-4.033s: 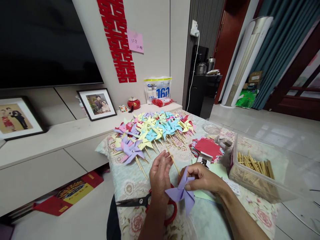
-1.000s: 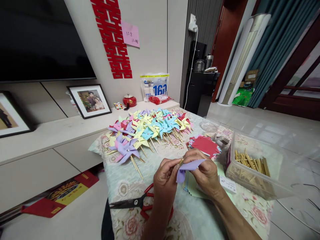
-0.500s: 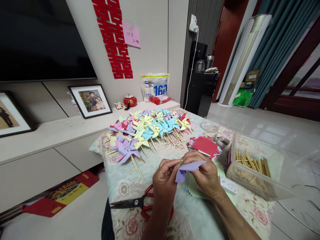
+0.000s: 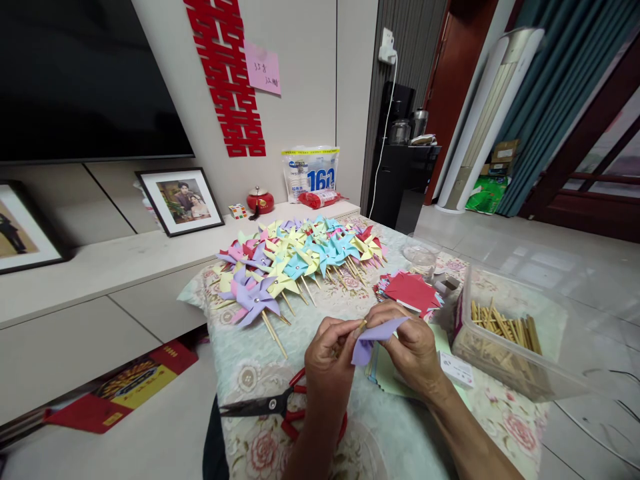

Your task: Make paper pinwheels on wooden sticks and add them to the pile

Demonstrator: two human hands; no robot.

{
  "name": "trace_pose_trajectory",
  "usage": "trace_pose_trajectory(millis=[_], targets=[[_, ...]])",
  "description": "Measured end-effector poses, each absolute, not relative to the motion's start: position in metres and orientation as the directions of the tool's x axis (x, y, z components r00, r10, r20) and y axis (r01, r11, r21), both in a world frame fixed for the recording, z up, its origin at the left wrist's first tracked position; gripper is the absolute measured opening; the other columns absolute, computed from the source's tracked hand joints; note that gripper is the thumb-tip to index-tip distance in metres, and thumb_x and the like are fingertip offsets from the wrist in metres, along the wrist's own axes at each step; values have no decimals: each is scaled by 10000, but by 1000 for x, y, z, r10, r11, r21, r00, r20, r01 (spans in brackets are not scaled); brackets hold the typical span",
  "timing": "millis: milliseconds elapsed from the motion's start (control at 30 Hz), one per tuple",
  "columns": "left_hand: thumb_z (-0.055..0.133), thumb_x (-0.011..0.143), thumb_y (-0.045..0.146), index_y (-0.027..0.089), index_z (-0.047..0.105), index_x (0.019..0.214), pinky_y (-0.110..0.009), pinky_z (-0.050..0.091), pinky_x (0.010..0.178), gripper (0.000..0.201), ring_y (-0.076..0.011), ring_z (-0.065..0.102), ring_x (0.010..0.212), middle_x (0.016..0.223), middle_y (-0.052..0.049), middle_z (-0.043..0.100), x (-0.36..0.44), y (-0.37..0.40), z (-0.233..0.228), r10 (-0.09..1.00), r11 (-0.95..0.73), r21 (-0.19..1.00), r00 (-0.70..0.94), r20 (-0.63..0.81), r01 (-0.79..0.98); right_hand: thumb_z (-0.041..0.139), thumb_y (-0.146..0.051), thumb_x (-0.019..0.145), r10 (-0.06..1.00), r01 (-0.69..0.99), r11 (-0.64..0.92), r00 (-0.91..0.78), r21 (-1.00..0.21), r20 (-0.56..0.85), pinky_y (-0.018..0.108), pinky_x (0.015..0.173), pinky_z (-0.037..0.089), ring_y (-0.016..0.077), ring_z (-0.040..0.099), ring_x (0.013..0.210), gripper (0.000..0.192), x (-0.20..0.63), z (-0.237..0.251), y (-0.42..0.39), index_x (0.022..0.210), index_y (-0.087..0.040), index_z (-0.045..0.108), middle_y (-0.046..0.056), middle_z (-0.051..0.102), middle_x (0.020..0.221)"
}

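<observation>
Above the front of the table, my left hand (image 4: pixel 327 357) is closed, pinching what looks like the tip of a wooden stick (image 4: pixel 363 325); the rest of the stick is hidden. My right hand (image 4: pixel 413 347) is closed on a purple paper pinwheel piece (image 4: pixel 373 343), its fingers curled behind the folded sheet. Both hands meet at the paper's upper left edge. Red-handled scissors (image 4: pixel 273 405) lie partly under my left forearm, blades apart. Beneath my right hand are pale green paper sheets (image 4: pixel 387 380) and a small white box (image 4: pixel 456 370).
Many finished pinwheels (image 4: pixel 300 260) lie heaped at the back of the table. Cut red paper pieces (image 4: pixel 413 292) are stacked to the right, beside a clear round container (image 4: pixel 420 257). A clear plastic bin (image 4: pixel 500 357) of wooden sticks stands on the right side.
Both hands stay nearly in place at the purple paper. The paper's right tip has shifted slightly left and down.
</observation>
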State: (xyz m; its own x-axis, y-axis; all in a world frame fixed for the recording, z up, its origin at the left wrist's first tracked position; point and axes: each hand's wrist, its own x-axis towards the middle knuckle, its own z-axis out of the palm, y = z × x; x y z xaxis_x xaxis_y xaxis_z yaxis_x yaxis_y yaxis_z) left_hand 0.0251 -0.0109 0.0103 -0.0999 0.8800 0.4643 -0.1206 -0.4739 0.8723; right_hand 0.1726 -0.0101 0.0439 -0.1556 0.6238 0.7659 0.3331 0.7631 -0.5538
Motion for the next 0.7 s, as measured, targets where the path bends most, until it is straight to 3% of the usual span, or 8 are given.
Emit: trace_pose_trajectory(millis=[300, 700], targets=[[672, 870, 187, 253, 775, 961, -201, 467, 633, 153, -114, 625, 713, 817, 0, 638, 24, -13, 10, 816, -564, 824, -113, 567, 63, 571, -65, 910, 617, 374, 761, -162, -531, 770, 348, 775, 456, 181, 625, 792, 178, 173, 45, -11, 886, -216, 664, 25, 679, 817], [660, 879, 217, 222, 771, 929, -222, 477, 644, 122, -137, 624, 728, 816, -17, 635, 23, -19, 17, 824, -544, 834, -128, 552, 95, 584, -84, 898, 605, 434, 750, -145, -499, 783, 364, 800, 473, 202, 648, 803, 213, 172, 45, -10, 1004, -244, 677, 26, 700, 849]])
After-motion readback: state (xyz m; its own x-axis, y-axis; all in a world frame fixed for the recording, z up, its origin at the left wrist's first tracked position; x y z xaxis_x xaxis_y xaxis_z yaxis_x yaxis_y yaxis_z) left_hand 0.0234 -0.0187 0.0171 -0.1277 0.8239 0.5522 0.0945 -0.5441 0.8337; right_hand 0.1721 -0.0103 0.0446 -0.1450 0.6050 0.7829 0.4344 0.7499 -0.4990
